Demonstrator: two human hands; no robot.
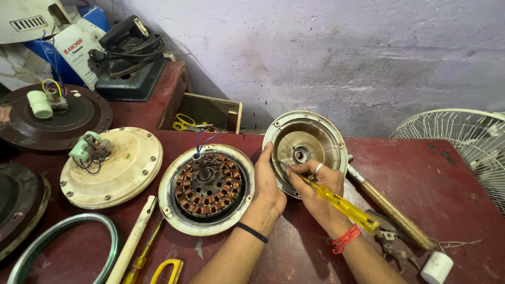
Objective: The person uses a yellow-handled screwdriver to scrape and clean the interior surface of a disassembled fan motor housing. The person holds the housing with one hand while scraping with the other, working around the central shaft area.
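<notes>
A round metal fan motor cover (305, 138) stands tilted on its edge on the dark red table (452, 179), its hollow inside facing me. My left hand (268, 181) grips its left rim and steadies it. My right hand (315, 181) holds a yellow-handled screwdriver (344, 208), tip pointed into the lower left of the cover's inside. Left of my hands lies the open fan motor base (206, 188) with copper windings and blue wires.
A cream fan motor (111, 165) and a dark one (52, 115) lie at the left. A wooden-handled hammer (389, 208), pliers (388, 242) and a white capacitor (436, 267) lie right. A table fan grille (463, 142) stands far right. An iron (129, 55) sits behind.
</notes>
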